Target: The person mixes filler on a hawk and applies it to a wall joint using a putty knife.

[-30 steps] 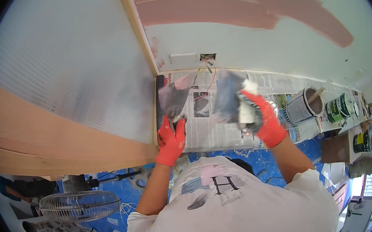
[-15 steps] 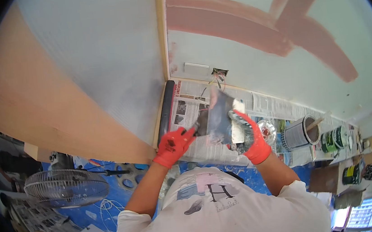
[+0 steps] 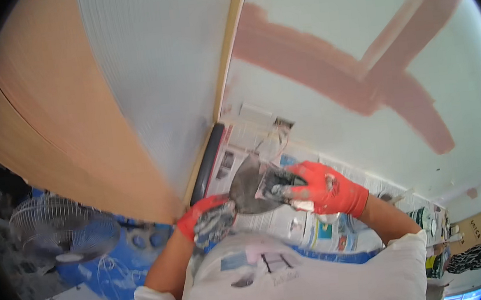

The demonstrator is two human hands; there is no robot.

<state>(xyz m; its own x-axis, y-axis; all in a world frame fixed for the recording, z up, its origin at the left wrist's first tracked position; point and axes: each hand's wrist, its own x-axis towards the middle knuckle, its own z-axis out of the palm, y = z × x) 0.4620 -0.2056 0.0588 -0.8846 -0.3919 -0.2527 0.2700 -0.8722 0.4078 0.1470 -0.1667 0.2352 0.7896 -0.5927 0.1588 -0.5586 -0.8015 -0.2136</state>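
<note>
My left hand (image 3: 208, 219), in a red glove with a grey-smeared palm, closes around the narrow end of a putty knife. Its broad dark grey blade (image 3: 249, 185) fans out toward the right. My right hand (image 3: 328, 189), gloved in the same red, is closed at the blade's far side. A white-edged flat tool (image 3: 303, 205) shows under its fingers; most of this tool is hidden, so its kind cannot be told. Both hands are close together in front of my chest, above newspaper.
Newspaper sheets (image 3: 278, 226) line the wall's foot. A pale wall (image 3: 311, 43) bears pinkish filler bands, with loose wires (image 3: 275, 140) low down. A panel (image 3: 155, 59) rises at left. A fan (image 3: 64, 227) stands on the blue-covered floor (image 3: 92, 277); tubs (image 3: 421, 219) stand at right.
My right hand has turned inward and moved left to the blade. My left hand has dropped slightly left and turned, showing its palm side. The whole view has shifted and tilted.
</note>
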